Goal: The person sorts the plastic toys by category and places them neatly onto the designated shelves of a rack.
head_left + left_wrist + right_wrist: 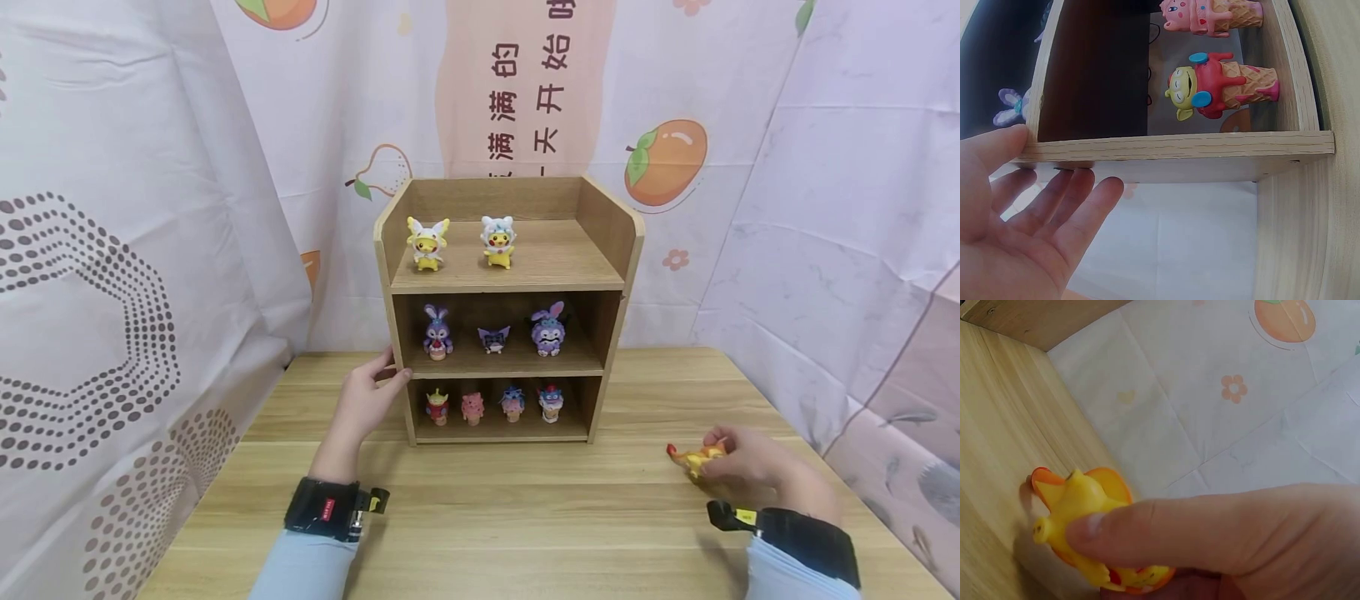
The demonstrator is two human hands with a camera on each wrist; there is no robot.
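Note:
My right hand (pixel 750 462) pinches a yellow-and-orange toy figurine (pixel 701 457) with a red tip, low over the right part of the table. In the right wrist view the thumb lies across the figurine (pixel 1079 506), hiding part of it. My left hand (pixel 367 392) rests on the left side panel of a small wooden shelf (pixel 510 372). Its thumb is at the panel's front edge, while the relaxed fingers (pixel 1094 215) touch the outer face. Close by, inside the bottom compartment, stands a figurine in red on a cone base (pixel 1216 87).
Two yellow figurines (pixel 498 243) in white hoods stand on the shelf's top level. Purple figurines (pixel 548 331) occupy the middle level, with several cone-based figurines (pixel 472 408) below. Printed cloth (pixel 330 108) hangs behind and beside the wooden table (pixel 525 517).

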